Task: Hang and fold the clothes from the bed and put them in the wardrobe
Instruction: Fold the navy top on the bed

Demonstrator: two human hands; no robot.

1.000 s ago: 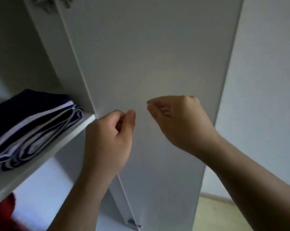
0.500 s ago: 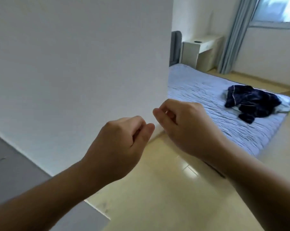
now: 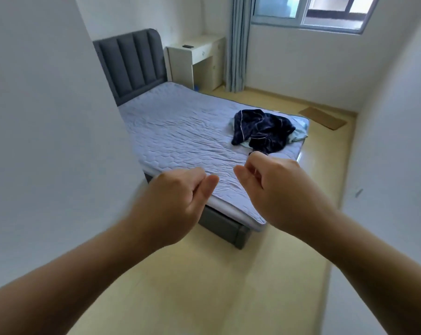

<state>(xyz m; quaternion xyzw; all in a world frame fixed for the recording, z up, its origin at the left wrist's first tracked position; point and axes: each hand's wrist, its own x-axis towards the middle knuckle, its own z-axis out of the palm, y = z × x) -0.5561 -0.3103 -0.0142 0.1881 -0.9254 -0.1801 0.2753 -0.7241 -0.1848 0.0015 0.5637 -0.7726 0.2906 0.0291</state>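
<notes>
A: Where's the navy garment point(image 3: 262, 130)?
B: On the bed point(image 3: 180, 131), frame centre-right, directly above the right hand point(image 3: 274, 189). Left hand point(image 3: 178, 201) is farther. Both curled, empty.
A: Right probably reaches first.

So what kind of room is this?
A bedroom, most likely: a bed with a grey padded headboard, a small white table beside it, and dark clothes lying in a heap on the bed.
</notes>
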